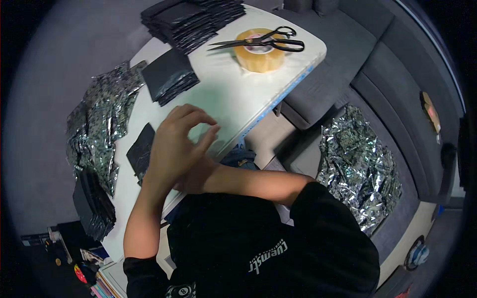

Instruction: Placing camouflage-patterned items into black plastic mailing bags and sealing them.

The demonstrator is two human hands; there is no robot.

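Observation:
My left hand (182, 138) is over the near part of the white table (238, 89), its thumb and fingers curved into a loop with the tips close together. Nothing shows between them. Beneath my left wrist, my right hand (195, 178) is crossed under and mostly hidden, so what it holds cannot be seen. A flat black piece (141, 151) lies beside my left hand, partly covered by it. Farther up is a small stack of black folded packets (169, 76). Black-handled scissors (275, 41) rest across a large roll of clear yellowish tape (259, 61).
Larger stacks of black packets (186, 22) stand at the table's far end. Crumpled shiny dark film (104, 123) hangs by the left edge, near another black bundle (93, 205). More shiny film (357, 167) lies at the right, beside a grey sofa (335, 48).

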